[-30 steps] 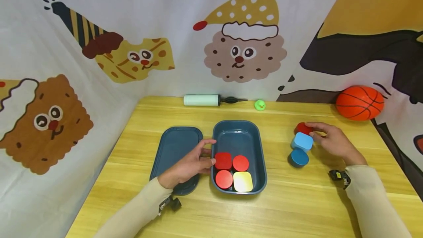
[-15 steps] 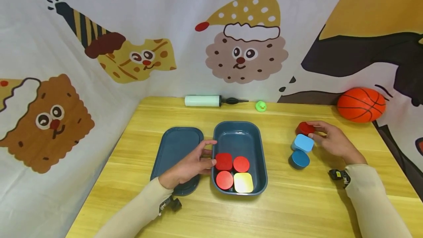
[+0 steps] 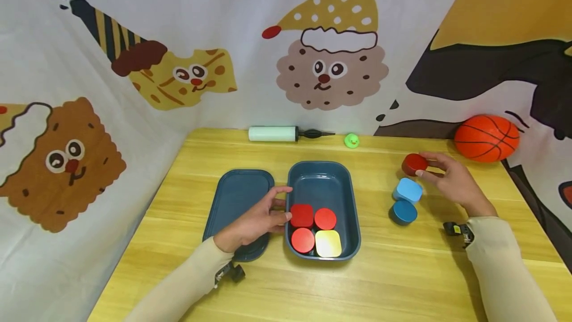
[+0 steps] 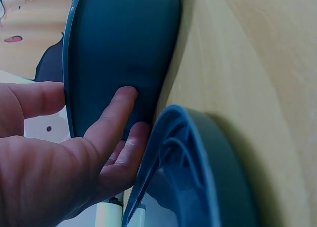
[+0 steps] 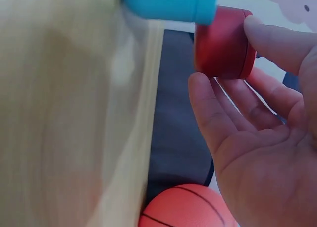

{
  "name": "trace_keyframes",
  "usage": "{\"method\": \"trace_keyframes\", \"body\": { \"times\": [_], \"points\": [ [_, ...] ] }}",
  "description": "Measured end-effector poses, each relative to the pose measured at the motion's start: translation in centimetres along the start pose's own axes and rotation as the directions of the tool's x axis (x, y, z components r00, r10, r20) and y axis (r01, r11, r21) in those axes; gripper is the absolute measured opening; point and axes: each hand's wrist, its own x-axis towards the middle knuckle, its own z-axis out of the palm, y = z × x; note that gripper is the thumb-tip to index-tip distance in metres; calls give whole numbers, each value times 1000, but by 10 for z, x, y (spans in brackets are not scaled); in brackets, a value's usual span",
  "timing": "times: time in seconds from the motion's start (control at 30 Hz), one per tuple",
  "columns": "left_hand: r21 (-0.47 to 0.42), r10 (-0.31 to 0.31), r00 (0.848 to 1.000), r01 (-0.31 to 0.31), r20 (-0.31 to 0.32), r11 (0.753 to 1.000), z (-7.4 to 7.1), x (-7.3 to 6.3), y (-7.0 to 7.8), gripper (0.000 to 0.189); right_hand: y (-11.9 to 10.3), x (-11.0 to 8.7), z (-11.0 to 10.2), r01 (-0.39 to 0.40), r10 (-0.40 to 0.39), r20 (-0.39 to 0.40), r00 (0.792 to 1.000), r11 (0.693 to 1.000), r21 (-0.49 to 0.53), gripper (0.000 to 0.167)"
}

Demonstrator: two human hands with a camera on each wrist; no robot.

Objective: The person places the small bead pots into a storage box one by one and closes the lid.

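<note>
My right hand (image 3: pixel 458 185) pinches a dark red round lidded container (image 3: pixel 413 165) between thumb and fingers. In the right wrist view this red container (image 5: pixel 223 46) is clear of the tabletop. Just nearer to me stand a light blue squarish container (image 3: pixel 407 190) and a dark blue round one (image 3: pixel 403 213). My left hand (image 3: pixel 252 225) rests against the left wall of a dark blue box (image 3: pixel 319 193); the left wrist view has its fingertips on the box's outer wall (image 4: pixel 114 38). Inside the box's near half sit a red squarish container (image 3: pixel 302 215), two red round ones (image 3: pixel 325 219) and a yellow squarish one (image 3: pixel 328 244).
A dark blue lid (image 3: pixel 239 198) lies left of the box, partly under my left forearm. Along the back edge are a pale green hand pump (image 3: pixel 273 133) and a small green duck (image 3: pixel 351 140). An orange basketball (image 3: pixel 487 138) sits at the back right corner.
My right hand has lifted the dark red container and moved it slightly away from the light blue one. The left hand stays at the box wall.
</note>
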Motion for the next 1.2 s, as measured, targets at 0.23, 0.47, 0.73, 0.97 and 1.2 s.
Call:
{"method": "trace_keyframes", "body": {
  "times": [0.23,0.47,0.73,0.97,1.2],
  "points": [
    [0,-1,1000,1,-7,1000,1,0,1,71,-14,-2,3,61,-61,-40,997,998,5,69],
    [-11,-3,1000,3,-4,1000,1,-1,1,69,-34,-2,10,138,-133,-64,989,988,74,62],
    [-10,-1,1000,1,5,1000,0,2,0,71,-63,-1,24,196,-189,-59,980,973,126,58],
    [-1,10,1000,-10,-16,1000,1,2,-1,70,-89,2,44,263,-259,-46,965,953,151,57],
    [15,25,998,-24,-64,1000,5,4,-1,68,-114,4,63,351,-352,-26,936,919,179,54]
  ]
}}
